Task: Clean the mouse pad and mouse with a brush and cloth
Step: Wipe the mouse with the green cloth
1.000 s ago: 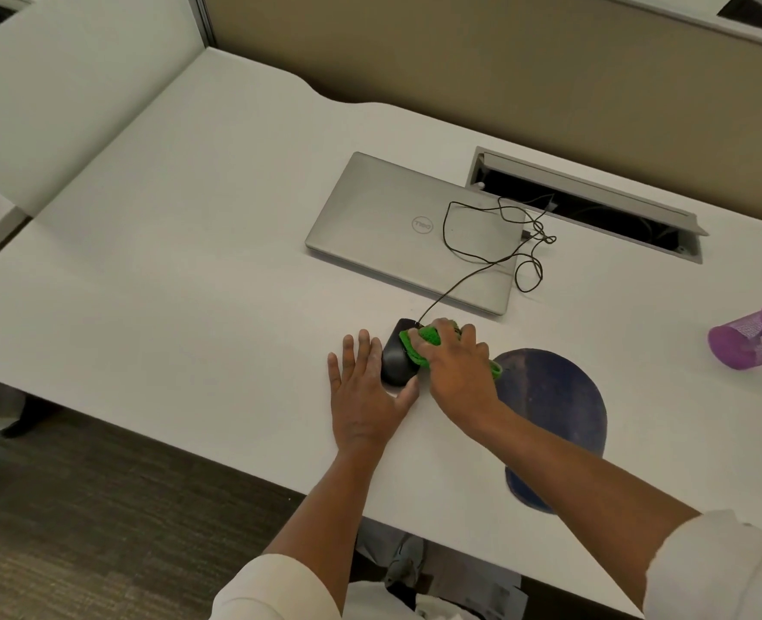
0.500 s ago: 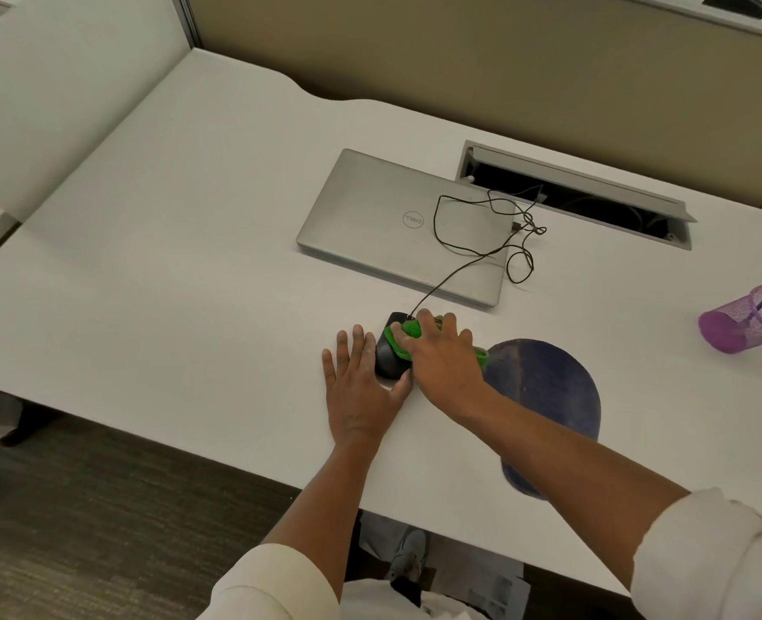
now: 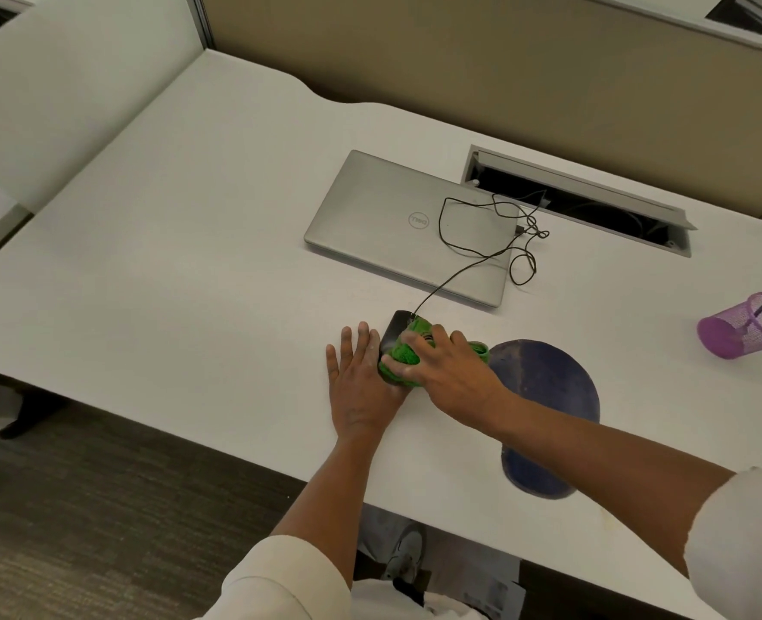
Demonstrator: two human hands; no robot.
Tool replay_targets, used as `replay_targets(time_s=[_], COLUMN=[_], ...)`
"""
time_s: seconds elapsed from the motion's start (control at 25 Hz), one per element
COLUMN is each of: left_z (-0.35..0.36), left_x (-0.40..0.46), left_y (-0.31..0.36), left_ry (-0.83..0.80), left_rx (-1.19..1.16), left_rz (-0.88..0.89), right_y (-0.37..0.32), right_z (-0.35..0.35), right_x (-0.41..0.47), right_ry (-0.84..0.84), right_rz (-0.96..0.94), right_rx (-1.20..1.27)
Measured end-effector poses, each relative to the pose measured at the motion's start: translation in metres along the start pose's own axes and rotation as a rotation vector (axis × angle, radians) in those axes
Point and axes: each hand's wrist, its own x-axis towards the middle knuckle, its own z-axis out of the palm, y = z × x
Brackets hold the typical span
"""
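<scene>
A black wired mouse (image 3: pixel 396 329) sits on the white desk (image 3: pixel 200 279), left of the round dark-blue mouse pad (image 3: pixel 544 387). My right hand (image 3: pixel 448 373) presses a green cloth (image 3: pixel 403 356) over the mouse's near half, so only the mouse's far left part shows. My left hand (image 3: pixel 359 378) lies flat on the desk with fingers apart, its thumb side against the mouse's left flank. My right forearm crosses over the pad and hides part of it. No brush is in view.
A closed silver laptop (image 3: pixel 397 221) lies behind the mouse, with the mouse's cable (image 3: pixel 491 234) looped over it. A cable hatch (image 3: pixel 580 194) is open in the desk at the back. A purple mesh cup (image 3: pixel 746 331) lies tipped at the right edge.
My right hand has slid the green cloth back toward me along the mouse, so more of the cloth now covers the near end. My left hand stays flat beside the mouse.
</scene>
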Motion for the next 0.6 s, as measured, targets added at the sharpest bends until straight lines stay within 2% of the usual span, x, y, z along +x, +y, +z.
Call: replay_targets(time_s=[0.12, 0.28, 0.36, 0.52, 0.6], left_z=[0.001, 0.002, 0.003, 0.002, 0.003], left_x=[0.0, 0.0, 0.0, 0.0, 0.0], left_y=[0.0, -0.001, -0.001, 0.001, 0.0], left_ry=[-0.003, -0.001, 0.009, 0.039, 0.041], left_rx=[0.03, 0.035, 0.015, -0.018, -0.017], left_rz=[0.014, 0.018, 0.01, -0.01, -0.013], right_y=[0.006, -0.002, -0.009, -0.009, -0.013], right_z=[0.005, 0.009, 0.012, 0.01, 0.009], right_x=[-0.012, -0.012, -0.011, 0.005, 0.01], right_ry=[-0.016, 0.019, 0.017, 0.013, -0.011], right_rz=[-0.035, 0.091, 0.19, 0.505, 0.574], right_rx=[-0.023, 0.03, 0.079, 0.194, 0.238])
